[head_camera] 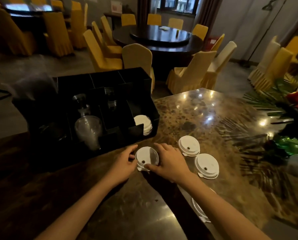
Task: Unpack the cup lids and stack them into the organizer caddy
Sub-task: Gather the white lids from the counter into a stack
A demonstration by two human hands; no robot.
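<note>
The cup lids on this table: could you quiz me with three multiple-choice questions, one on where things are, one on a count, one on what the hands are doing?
1. Where in the black caddy is the stack of white lids?
A. right-end compartment
B. left-end compartment
C. back row

2. How many white lids lie free on the table to the right of both hands, in full view?
A. none
B. two
C. five

3. What are the hands doing?
A. resting in the lap
B. both gripping the lid between them
C. lifting the caddy

Answers:
1 A, the stack sits at the caddy's right end.
2 B, the far lid and the near lid; another is partly hidden under the right forearm.
3 B, the left hand and right hand flank the held lid.
</note>
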